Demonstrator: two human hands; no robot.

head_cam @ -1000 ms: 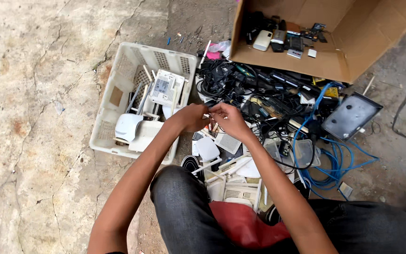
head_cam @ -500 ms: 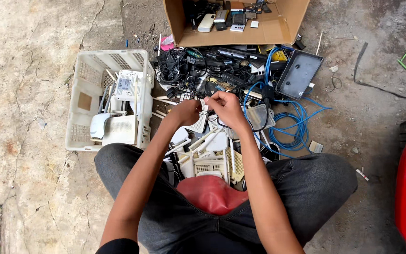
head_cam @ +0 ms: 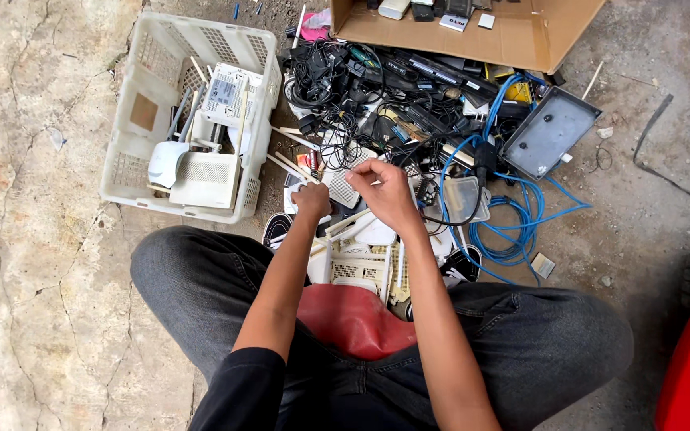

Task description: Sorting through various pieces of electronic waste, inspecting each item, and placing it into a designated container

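The person sits on a red plastic stool (head_cam: pixel 353 319) over a heap of discarded electronics on the cracked concrete floor (head_cam: pixel 33 239). The left hand (head_cam: pixel 313 199) is curled shut over a white plastic router casing (head_cam: pixel 301 191) at the near edge of the heap; what its fingers pinch cannot be made out. The right hand (head_cam: pixel 385 191) hovers just beside it, fingers bent into a loose fist, thumb and forefinger pinched together above a white ribbed router shell (head_cam: pixel 343 185); whether they hold something small cannot be told. Under both hands lie more white routers with thin stick antennas (head_cam: pixel 361 255). Beyond them sits a tangle of black cables and adapters (head_cam: pixel 361 88), a coiled blue network cable (head_cam: pixel 513 223), a grey rectangular box lid (head_cam: pixel 551 132) and an open brown cardboard box (head_cam: pixel 505 32). A white slotted plastic basket (head_cam: pixel 145 80) holding routers stands to the left.
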